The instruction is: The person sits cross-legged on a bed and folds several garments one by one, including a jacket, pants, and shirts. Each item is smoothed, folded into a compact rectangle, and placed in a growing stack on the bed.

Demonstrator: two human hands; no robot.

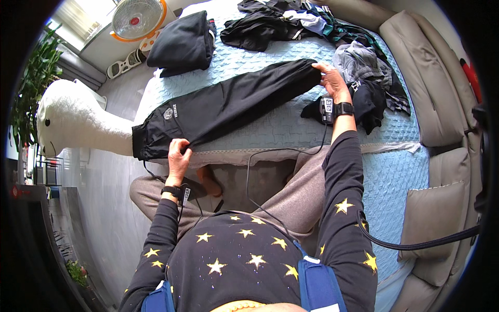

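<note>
A pair of black trousers [234,105], laid lengthwise with one leg over the other, stretches across a light blue quilted cover [273,134]. Its elastic waistband points left, and a pale logo with writing sits near the hip. My right hand [331,80] pinches the leg ends at the far right. At the near edge, below the waistband, my left hand [179,160] grips the black fabric between thumb and fingers. The waistband overhangs the cover's left side, against a white plush toy [85,121].
Folded dark clothing [179,43] is stacked at the back left. Loose dark clothes [265,29] lie at the back, with a grey garment [360,64] and a black garment [368,103] to the right. Sofa cushions [425,78] border the right side. A cable [249,183] hangs between my wrists. A fan [138,19] stands back left.
</note>
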